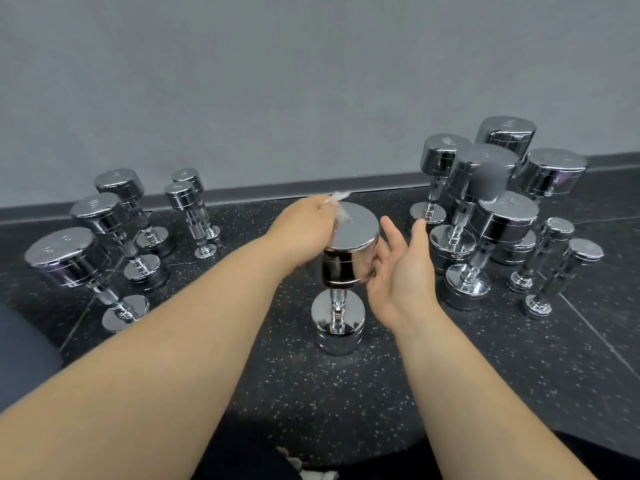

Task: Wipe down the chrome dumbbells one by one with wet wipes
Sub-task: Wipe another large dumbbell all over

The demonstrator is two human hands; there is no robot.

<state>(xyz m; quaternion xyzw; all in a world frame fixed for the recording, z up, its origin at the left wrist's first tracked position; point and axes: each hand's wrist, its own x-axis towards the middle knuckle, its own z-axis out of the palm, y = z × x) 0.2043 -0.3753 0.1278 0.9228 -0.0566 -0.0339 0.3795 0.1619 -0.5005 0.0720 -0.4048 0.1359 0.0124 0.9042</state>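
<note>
- A chrome dumbbell (353,233) stands upright on end on the black speckled floor (311,393), in the middle between the two arms.
- The left hand (304,230) is at the far left edge of its top head, fingers curled and pinching a wet wipe (338,202), which is blurred.
- The right hand (401,268) is palm-up, its fingers spread and relaxed, fingertips against the side of the top head.
- More upright dumbbells stand in a left group (104,216) and a right group (498,216) by the grey wall (277,81).
</note>
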